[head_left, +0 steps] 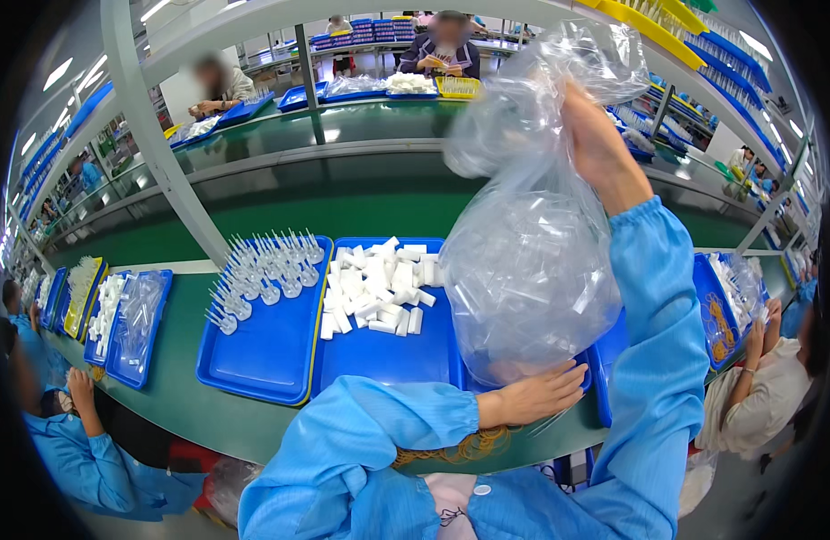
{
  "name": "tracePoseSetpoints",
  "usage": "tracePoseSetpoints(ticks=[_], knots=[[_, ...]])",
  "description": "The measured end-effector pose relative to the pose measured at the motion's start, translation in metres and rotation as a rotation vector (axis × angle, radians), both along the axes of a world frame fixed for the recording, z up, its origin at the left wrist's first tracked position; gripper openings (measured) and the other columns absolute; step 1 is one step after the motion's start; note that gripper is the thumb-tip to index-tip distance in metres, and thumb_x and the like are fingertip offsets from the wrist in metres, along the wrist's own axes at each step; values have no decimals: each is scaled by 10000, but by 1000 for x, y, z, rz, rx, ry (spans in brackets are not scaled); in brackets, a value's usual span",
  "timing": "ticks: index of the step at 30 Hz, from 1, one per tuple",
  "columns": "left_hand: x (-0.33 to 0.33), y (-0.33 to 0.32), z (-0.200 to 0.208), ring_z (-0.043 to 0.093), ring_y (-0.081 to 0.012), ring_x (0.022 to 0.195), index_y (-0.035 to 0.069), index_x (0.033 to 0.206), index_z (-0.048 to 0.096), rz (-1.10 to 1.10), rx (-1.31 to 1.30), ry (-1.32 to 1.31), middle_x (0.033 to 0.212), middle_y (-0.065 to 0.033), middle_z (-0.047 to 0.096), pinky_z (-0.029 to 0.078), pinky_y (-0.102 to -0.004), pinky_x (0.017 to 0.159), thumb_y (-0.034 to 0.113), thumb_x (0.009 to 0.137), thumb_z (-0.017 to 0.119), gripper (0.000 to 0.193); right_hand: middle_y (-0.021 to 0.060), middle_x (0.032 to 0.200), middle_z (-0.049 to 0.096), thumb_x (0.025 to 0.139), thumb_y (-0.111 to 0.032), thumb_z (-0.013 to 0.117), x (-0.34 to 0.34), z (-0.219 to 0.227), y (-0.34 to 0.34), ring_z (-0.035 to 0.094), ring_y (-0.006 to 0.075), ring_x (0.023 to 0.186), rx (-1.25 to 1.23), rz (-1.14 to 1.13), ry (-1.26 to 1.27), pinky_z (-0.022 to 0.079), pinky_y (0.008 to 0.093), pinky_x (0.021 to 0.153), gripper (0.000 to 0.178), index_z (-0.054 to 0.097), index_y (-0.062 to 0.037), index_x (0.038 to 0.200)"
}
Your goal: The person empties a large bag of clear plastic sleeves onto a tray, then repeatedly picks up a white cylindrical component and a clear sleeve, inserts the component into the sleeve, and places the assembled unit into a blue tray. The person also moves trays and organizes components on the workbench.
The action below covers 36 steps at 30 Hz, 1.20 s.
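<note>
Bag (536, 279), clear, filled: right of the white blocks (379, 288). Right hand (602, 148) closed round its neck, apparently bearing the weight; left hand (536, 397), fingers nearly straight, at the near base, seemingly steadying it.

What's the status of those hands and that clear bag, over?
Right fingers gripping clear bag by its gathered top; left fingers at its bottom. Bag and right sleeve partly hide blue tray.

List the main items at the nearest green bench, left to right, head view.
Small white pieces, clear plastic film, clear thin-stemmed plastic pieces, white rectangular blocks, large bulging clear plastic bag, tan looped bands.
</note>
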<state>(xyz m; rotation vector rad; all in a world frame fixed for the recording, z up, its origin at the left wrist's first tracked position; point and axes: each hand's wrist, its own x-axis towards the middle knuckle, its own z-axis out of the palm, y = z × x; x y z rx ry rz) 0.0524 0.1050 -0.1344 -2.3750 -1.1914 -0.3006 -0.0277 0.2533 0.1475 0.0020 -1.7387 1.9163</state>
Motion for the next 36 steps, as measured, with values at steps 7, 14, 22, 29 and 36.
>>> tracePoseSetpoints(ticks=[7,14,22,29,36], knots=[[0,2,1,243,-342,1387,-11,1316,425,-17,-99,-70,1383,-188,417,157,-470,1163,344,919,451,534,161,1255,552,743,-376,761,33,-58,-16,506,254,1179,1122,64,-374,348,332,1030,743,471,-17,1326],[1,5,0,268,-336,1374,-12,1295,443,-27,-88,-95,1359,-188,432,176,-465,1160,339,915,460,518,0,863,613,867,-266,660,25,-78,3,558,84,749,263,-121,-54,460,263,691,256,628,-38,981],[3,3,1,301,-328,1359,-25,1280,453,-1,-85,-24,1336,-198,453,199,-452,1156,310,904,465,505,155,1189,589,776,-325,745,49,-69,12,542,230,1111,850,-20,-297,412,388,959,514,596,11,1135],[0,5,-5,326,-335,1341,-34,1269,463,-27,-129,-110,1339,-210,451,225,-452,1144,313,888,481,516,63,979,644,931,-235,576,50,-79,27,608,183,982,363,25,-86,450,330,891,239,617,-24,1036],[4,7,-22,394,-339,1295,-30,1187,520,-52,29,-158,1290,-220,495,273,-442,1117,236,854,484,427,16,915,608,977,-238,509,63,-100,54,535,76,758,307,-427,-228,455,259,819,269,595,-23,1114]])
